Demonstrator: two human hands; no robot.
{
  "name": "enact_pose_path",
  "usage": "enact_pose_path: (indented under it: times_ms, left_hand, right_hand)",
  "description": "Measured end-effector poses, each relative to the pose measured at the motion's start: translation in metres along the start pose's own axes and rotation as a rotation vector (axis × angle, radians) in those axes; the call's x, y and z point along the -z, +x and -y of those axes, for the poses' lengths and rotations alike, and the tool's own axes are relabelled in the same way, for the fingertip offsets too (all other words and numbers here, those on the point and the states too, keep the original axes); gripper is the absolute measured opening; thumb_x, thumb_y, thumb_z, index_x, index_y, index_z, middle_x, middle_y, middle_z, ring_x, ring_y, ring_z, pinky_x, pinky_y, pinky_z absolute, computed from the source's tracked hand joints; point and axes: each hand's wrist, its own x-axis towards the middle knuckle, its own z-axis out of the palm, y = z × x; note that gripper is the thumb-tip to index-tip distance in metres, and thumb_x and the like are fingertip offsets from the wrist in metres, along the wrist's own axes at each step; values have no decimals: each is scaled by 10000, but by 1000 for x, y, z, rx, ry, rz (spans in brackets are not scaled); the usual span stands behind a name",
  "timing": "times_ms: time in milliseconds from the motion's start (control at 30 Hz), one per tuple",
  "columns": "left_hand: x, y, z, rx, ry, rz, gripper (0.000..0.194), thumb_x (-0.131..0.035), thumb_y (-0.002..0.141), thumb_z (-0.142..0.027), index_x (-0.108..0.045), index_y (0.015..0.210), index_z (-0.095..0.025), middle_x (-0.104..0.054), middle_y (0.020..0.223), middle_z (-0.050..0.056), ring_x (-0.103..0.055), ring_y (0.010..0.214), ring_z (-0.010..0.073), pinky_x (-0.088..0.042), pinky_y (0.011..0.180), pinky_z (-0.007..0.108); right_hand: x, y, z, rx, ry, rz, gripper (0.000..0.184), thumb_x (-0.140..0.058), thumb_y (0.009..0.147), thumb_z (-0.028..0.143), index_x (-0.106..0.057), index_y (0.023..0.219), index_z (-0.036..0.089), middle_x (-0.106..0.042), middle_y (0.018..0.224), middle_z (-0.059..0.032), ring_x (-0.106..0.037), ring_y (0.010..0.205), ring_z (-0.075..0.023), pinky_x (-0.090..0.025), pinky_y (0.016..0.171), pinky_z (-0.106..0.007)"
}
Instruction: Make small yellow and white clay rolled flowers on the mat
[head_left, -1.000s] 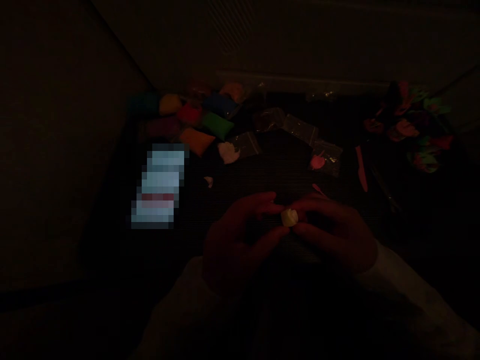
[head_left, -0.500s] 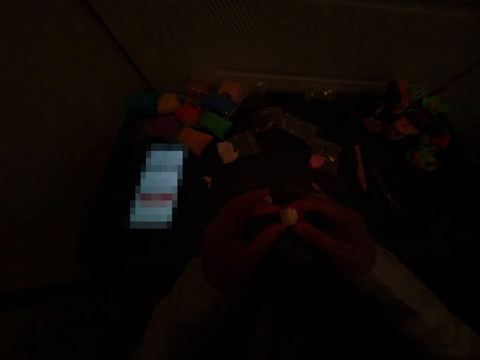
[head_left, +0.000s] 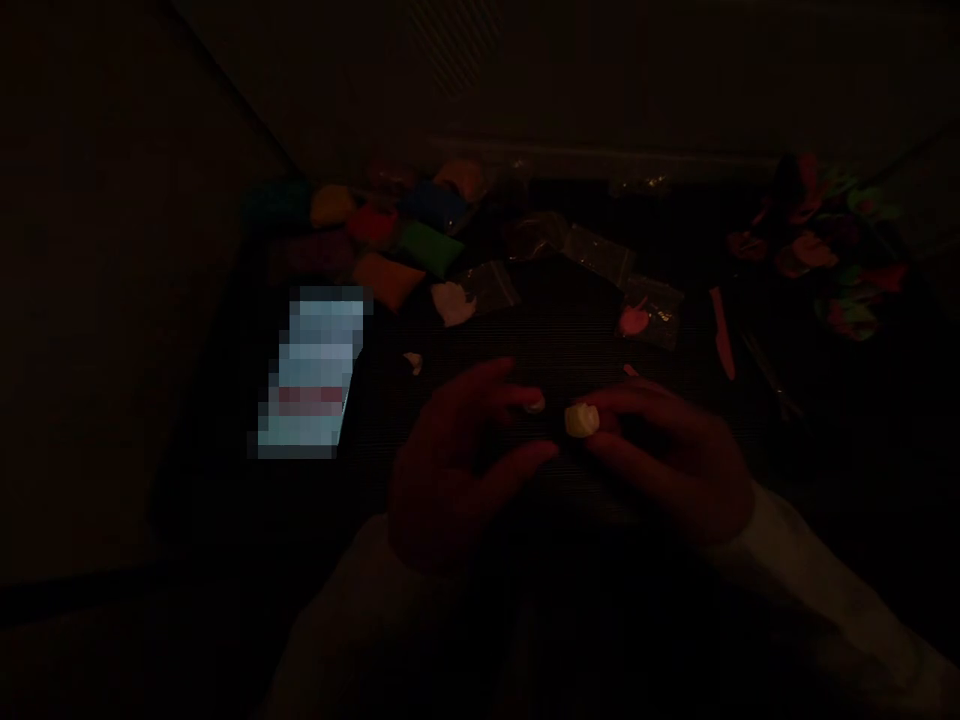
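Note:
The scene is very dark. My right hand (head_left: 660,455) pinches a small pale lump of clay (head_left: 581,420) at its fingertips. My left hand (head_left: 457,465) is just to the left of the lump, a small gap away, with fingers curled and a tiny pale bit (head_left: 535,405) at one fingertip. Both hands hover over a dark mat (head_left: 555,340). White sleeves cover both wrists.
Several coloured clay packets (head_left: 390,235) lie at the back left. Clear plastic bags (head_left: 600,255), a white clay lump (head_left: 452,300) and a pink piece (head_left: 634,320) lie behind my hands. A lit phone screen (head_left: 311,370) is at the left, a pink tool (head_left: 724,335) and colourful clay shapes (head_left: 825,250) at the right.
My left hand has drawn a little away from the pale lump, which now stays in my right fingertips alone. Both hands sit slightly higher in the picture.

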Motion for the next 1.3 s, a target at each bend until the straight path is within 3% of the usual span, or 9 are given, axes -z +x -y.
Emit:
enact_pose_path:
  times_ms: [67, 167, 400, 600, 700, 833, 933, 1033, 1300]
  left_hand:
    - [7, 5, 8, -51, 236, -47, 603, -699, 619, -267, -436, 1161, -266, -606, 1011, 21, -569, 817, 154, -483, 738, 327]
    - [10, 10, 20, -120, 482, 31, 626, -653, 669, -278, -365, 1224, -247, -578, 1057, 28, -534, 934, 178, -445, 813, 349]
    - [-5, 11, 27, -185, 661, 222, 647, -608, 712, -278, -292, 1273, -218, -568, 1067, 31, -467, 1022, 199, -364, 906, 383]
    - [-3, 11, 28, -171, 627, 165, 612, -580, 730, -316, -306, 1269, -222, -532, 1120, 43, -470, 1045, 188, -379, 910, 353]
    - [-1, 11, 28, -140, 599, 103, 558, -573, 732, -323, -356, 1237, -226, -529, 1120, 46, -487, 1036, 191, -402, 891, 352]
    - [0, 12, 26, -88, 552, 16, 465, -563, 737, -323, -426, 1173, -236, -539, 1106, 49, -514, 1001, 204, -434, 846, 373]
    - [0, 12, 23, -76, 526, 6, 419, -550, 747, -316, -448, 1147, -239, -540, 1105, 51, -514, 998, 205, -432, 850, 386]
    - [2, 10, 18, -82, 524, -2, 379, -538, 755, -312, -470, 1120, -236, -540, 1101, 53, -513, 997, 204, -430, 855, 389]
    - [10, 6, 17, -34, 486, -42, 328, -507, 771, -315, -503, 1079, -205, -573, 1027, 61, -544, 910, 181, -459, 783, 355]
  right_hand:
    - [2, 4, -7, 39, -141, -9, 230, -543, 787, 300, -570, 1006, 236, -607, 818, -5, -554, 784, -139, -411, 760, -313]
    - [3, 10, -20, 123, -398, 6, 233, -531, 793, 307, -588, 986, 189, -630, 876, -41, -550, 840, -175, -394, 760, -341]
    - [-7, 15, -33, 204, -674, 77, 252, -475, 817, 339, -594, 991, 202, -633, 890, -41, -530, 813, -198, -343, 714, -358]
    - [-6, 12, -26, 120, -665, 84, 347, -470, 806, 398, -556, 1079, 201, -620, 892, -49, -531, 814, -203, -361, 716, -367]
    - [16, 16, -31, 68, -653, 1, 376, -476, 802, 392, -543, 1100, 171, -608, 964, -74, -532, 899, -211, -385, 764, -366]
    - [55, 38, -56, -51, -745, -144, 360, -472, 800, 367, -553, 1090, 169, -596, 1020, -100, -545, 913, -214, -410, 780, -370]
    - [71, 59, -78, -164, -851, -129, 421, -476, 775, 446, -558, 1085, 173, -595, 1060, -121, -544, 929, -265, -408, 733, -413]
    - [72, 72, -90, -177, -891, -78, 383, -492, 750, 480, -606, 998, 211, -620, 994, -104, -555, 885, -266, -395, 697, -413]
    - [73, 78, -101, -176, -679, -105, 243, -554, 712, 419, -625, 740, 188, -621, 735, -54, -566, 643, -172, -404, 528, -293]
